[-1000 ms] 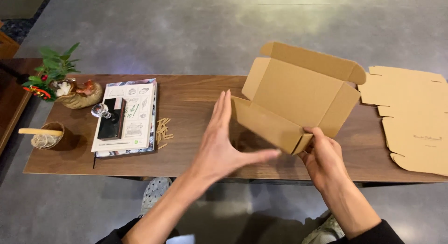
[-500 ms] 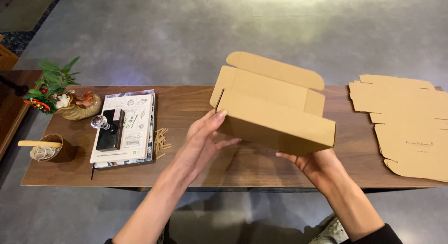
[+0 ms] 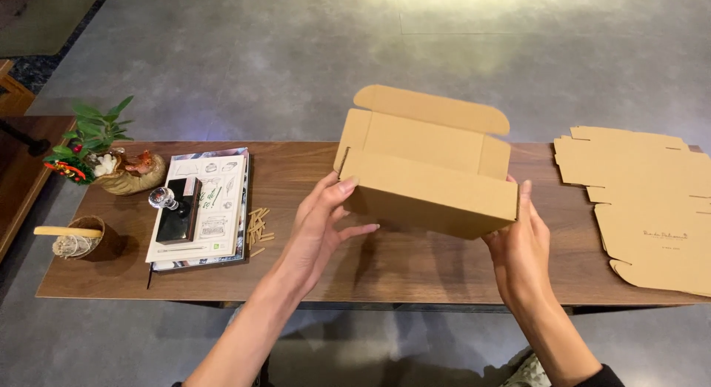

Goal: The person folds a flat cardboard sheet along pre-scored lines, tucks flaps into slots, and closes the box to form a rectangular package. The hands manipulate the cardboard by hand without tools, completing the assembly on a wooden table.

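Matt brown cardboard box point(image 3: 429, 181), smooth dark-grained wooden table point(image 3: 415, 265), glossy glass knob point(image 3: 158, 198), polished grey concrete floor point(image 3: 296, 54).

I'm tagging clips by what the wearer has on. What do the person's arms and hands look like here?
Both forearms are bare, with no watch, ring, bracelet or glove visible on the left hand or the right hand. A dark sleeve edge shows only at the right elbow, near the bottom edge of the picture. The fingernails look plain.
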